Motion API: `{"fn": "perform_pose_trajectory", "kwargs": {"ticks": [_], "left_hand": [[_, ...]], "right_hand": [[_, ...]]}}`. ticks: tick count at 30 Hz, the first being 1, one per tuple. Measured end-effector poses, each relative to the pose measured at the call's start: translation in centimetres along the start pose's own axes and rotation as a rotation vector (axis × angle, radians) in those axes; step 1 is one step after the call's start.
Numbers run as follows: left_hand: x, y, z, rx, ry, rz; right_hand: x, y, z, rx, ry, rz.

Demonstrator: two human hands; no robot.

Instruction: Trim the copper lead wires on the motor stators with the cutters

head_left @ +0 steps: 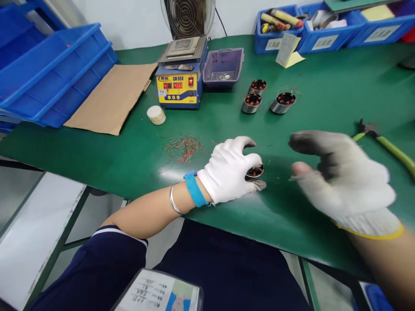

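Observation:
My left hand (228,170), in a white glove, is closed around a wound motor stator (255,172) on the green table. Its fingers cover much of the stator, leaving the dark top with copper windings in sight. To the right, my gloved right hand (346,172) is raised above the table, slightly blurred. Its thumb tip is bare, and the thumb and curved fingers are apart with nothing between them. Farther back stand more stators: one (252,103) in front of another (258,86), and a third (283,103) with loose wire ends.
Copper wire clippings (185,148) lie left of my left hand. Green-handled cutting pliers (394,149) rest at the right. Behind are a soldering pot (178,86), a purple bin (223,67), a white round block (156,115), cardboard (112,97) and blue tool bins (279,36).

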State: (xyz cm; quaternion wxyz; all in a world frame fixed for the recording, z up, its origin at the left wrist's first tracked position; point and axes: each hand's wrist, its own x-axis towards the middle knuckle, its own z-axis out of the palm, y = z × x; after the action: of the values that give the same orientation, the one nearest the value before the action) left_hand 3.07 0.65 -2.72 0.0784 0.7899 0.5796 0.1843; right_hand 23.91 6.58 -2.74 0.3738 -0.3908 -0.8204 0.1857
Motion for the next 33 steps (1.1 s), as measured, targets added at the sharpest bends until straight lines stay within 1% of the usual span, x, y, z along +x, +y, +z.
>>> {"fn": "perform_pose_trajectory", "kwargs": {"ticks": [1, 2, 3, 4, 5, 8, 9, 11, 13, 16, 18, 20, 21, 24, 27, 29, 33], "left_hand": [[-0.1, 0.2, -0.1, 0.024, 0.009, -0.012], [-0.1, 0.3, -0.2, 0.042, 0.002, -0.025], [-0.1, 0.4, -0.3, 0.056, -0.021, -0.035], [0.0, 0.3, -0.4, 0.068, -0.053, -0.039], [0.1, 0.2, -0.4, 0.074, -0.089, -0.034], [0.7, -0.5, -0.9, 0.050, -0.179, 0.027], [0.9, -0.8, -1.0, 0.031, -0.200, 0.057], [1.2, -1.3, -1.3, -0.012, -0.230, 0.110], [1.4, -1.7, -1.4, -0.044, -0.235, 0.143], [1.5, -1.9, -1.6, -0.058, -0.233, 0.160], [1.5, -2.0, -1.6, -0.053, -0.246, 0.159], [1.6, -2.0, -1.7, -0.045, -0.260, 0.161], [1.6, -2.0, -1.7, -0.043, -0.263, 0.162], [1.7, -2.0, -1.7, -0.055, -0.264, 0.159], [1.7, -2.1, -1.7, -0.072, -0.270, 0.160], [1.7, -2.1, -1.7, -0.072, -0.279, 0.162], [1.6, -2.1, -1.8, -0.057, -0.287, 0.142]], "right_hand": [[0.0, 0.0, 0.3, -0.053, -0.075, -0.172], [0.1, 0.0, 0.5, -0.088, -0.151, -0.314], [0.3, 0.0, 0.8, -0.109, -0.220, -0.405], [0.4, 0.1, 0.9, -0.130, -0.288, -0.432], [0.6, 0.3, 1.0, -0.161, -0.346, -0.412], [0.6, 0.7, 0.6, -0.295, -0.473, -0.239], [0.5, 0.8, 0.4, -0.344, -0.502, -0.208], [0.2, 0.8, 0.0, -0.432, -0.517, -0.217], [0.2, 0.6, 0.0, -0.473, -0.492, -0.304], [0.6, 0.6, 0.5, -0.428, -0.442, -0.445], [0.9, 0.8, 1.0, -0.384, -0.426, -0.486], [1.1, 1.0, 1.3, -0.350, -0.434, -0.465], [1.2, 1.1, 1.4, -0.338, -0.452, -0.432], [1.2, 1.0, 1.1, -0.367, -0.543, -0.268], [1.1, 0.4, 0.7, -0.435, -0.624, -0.110], [1.2, -0.1, 0.6, -0.439, -0.635, -0.058], [1.6, -1.2, 1.1, -0.439, -0.608, 0.024]]}}
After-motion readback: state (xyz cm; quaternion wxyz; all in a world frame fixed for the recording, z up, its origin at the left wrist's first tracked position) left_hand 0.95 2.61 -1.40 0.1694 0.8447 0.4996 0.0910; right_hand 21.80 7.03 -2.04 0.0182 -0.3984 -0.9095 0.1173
